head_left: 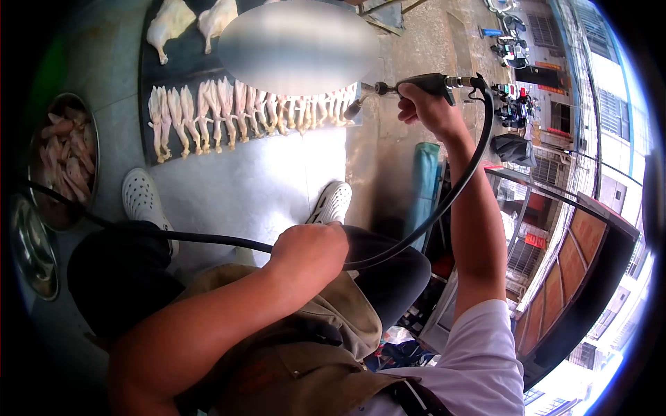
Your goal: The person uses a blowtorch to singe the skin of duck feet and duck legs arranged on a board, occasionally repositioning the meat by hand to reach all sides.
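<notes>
Red signs (535, 240) are showing on buildings to the right of a dark board (191, 73), their writing too small to read. The board is lying over a pale grey floor (263, 180), bearing a row of poultry pieces (225, 98) along its nearer edge. Right of the board, the right hand (423, 107) is gripping a torch (427, 85), its nozzle pointing toward the row's end. Below the board, the left hand (310, 253) is gripping the black hose (490, 107). Left of the board, a metal bowl (95, 149) is holding meat; motorbikes (515, 104) are standing on its right.
</notes>
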A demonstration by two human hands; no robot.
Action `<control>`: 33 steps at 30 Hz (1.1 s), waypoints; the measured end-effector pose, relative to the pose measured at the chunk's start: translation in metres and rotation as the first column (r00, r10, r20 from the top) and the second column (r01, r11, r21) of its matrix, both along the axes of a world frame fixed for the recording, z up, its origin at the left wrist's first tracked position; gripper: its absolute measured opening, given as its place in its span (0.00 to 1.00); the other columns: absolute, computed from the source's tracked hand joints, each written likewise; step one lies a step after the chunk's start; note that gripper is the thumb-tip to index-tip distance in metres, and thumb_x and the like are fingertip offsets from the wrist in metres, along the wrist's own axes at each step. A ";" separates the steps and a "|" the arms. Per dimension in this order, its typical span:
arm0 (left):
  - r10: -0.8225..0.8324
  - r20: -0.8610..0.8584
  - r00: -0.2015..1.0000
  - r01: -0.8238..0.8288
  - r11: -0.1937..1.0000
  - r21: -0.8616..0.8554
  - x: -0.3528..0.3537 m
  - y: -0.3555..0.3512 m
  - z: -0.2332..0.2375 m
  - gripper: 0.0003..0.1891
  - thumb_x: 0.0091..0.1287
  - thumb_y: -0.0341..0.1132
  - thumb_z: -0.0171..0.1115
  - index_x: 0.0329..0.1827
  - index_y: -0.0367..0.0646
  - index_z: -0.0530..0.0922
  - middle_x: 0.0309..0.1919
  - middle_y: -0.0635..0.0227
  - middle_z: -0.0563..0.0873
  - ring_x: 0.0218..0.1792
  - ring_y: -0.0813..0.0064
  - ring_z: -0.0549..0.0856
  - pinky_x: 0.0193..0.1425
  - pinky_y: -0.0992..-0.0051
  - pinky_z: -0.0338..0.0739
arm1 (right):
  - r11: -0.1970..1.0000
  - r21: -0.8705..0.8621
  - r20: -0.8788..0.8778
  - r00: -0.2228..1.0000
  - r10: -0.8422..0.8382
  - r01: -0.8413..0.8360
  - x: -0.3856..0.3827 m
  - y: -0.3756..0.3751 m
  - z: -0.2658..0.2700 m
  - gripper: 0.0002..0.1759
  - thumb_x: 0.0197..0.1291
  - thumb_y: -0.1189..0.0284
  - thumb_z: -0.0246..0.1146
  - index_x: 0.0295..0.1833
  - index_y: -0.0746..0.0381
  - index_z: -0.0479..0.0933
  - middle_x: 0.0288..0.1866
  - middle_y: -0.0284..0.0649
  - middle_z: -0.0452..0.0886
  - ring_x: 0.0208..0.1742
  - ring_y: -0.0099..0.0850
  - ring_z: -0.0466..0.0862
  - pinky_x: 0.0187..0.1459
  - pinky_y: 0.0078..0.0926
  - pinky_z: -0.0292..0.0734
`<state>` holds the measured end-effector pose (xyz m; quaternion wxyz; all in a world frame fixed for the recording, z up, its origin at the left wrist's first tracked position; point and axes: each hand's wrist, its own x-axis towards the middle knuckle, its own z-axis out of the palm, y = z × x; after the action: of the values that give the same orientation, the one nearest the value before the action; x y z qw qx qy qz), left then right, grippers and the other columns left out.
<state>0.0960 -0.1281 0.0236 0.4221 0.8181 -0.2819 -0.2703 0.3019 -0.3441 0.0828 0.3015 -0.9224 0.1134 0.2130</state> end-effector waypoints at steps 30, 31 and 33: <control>0.009 0.040 0.999 -0.009 1.000 0.008 -0.002 0.001 -0.001 0.05 0.61 0.29 0.57 0.34 0.36 0.80 0.23 0.58 0.86 0.26 0.62 0.89 0.27 0.68 0.83 | 0.998 -0.062 -0.007 1.000 -0.006 0.006 0.011 -0.004 -0.023 0.14 0.65 0.69 0.58 0.35 0.70 0.79 0.27 0.45 0.83 0.26 0.31 0.87 0.27 0.26 0.84; 0.008 0.039 0.999 -0.009 1.000 0.007 -0.002 0.000 -0.001 0.05 0.61 0.29 0.57 0.34 0.36 0.80 0.23 0.58 0.86 0.26 0.62 0.89 0.27 0.68 0.83 | 0.998 -0.062 -0.004 1.000 -0.007 0.006 0.010 -0.003 -0.022 0.13 0.65 0.69 0.58 0.36 0.70 0.79 0.27 0.45 0.83 0.27 0.31 0.87 0.27 0.26 0.84; -0.004 0.018 1.000 0.004 1.000 0.005 -0.002 0.000 -0.001 0.06 0.61 0.29 0.57 0.35 0.36 0.80 0.23 0.57 0.86 0.26 0.62 0.89 0.27 0.68 0.83 | 0.998 -0.064 0.002 1.000 -0.007 0.007 0.009 -0.002 -0.021 0.13 0.65 0.69 0.58 0.36 0.70 0.79 0.27 0.45 0.83 0.27 0.31 0.87 0.27 0.26 0.85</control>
<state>0.0935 -0.1278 0.0229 0.4169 0.8210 -0.2866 -0.2647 0.3112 -0.3462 0.0615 0.2725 -0.9315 0.1230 0.2072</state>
